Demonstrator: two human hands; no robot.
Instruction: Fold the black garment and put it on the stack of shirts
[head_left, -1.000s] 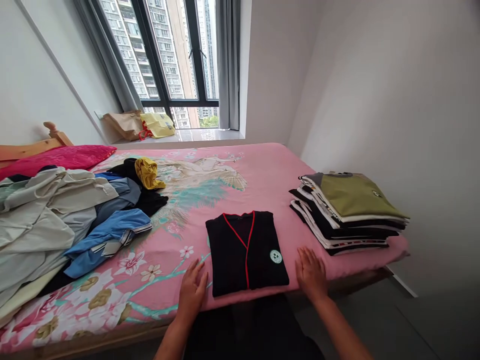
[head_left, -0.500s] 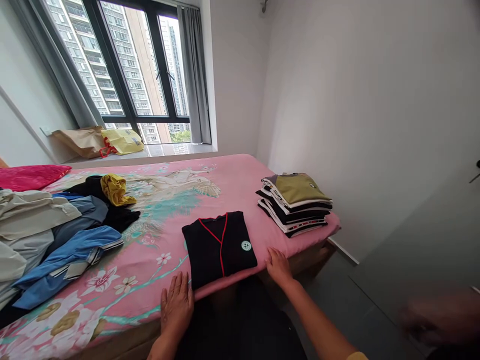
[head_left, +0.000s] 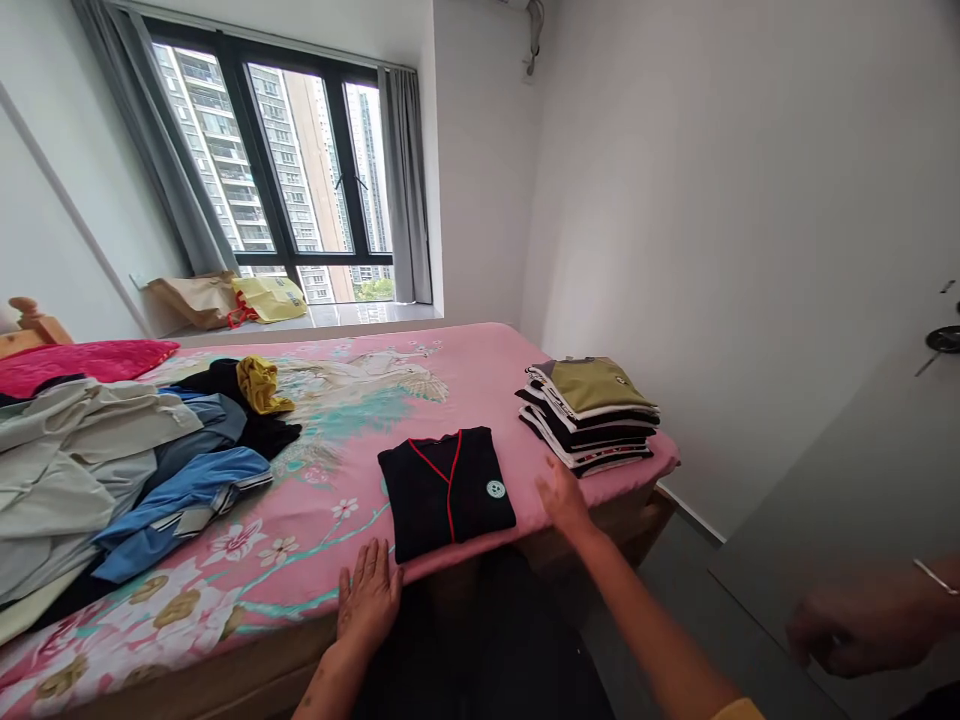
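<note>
A black V-neck top with red trim and a round pale badge lies folded on the pink bed sheet, close to the bed's front edge. My left hand rests flat on the sheet by the top's lower left corner, fingers stretched out and holding nothing. To the right of the top, my right hand is at the bed edge with its fingers apart and nothing in them. Just beyond that hand stands a neat stack of folded clothes, an olive-green one uppermost.
Unfolded clothes are heaped on the bed's left side near a bright pink pillow. Bags sit on the windowsill. Another person's hand with a bracelet shows at lower right.
My right hand has lifted slightly and moved toward the stack. My left hand stays flat by the top. The camera view has shifted, and the other person's hand is less blurred.
</note>
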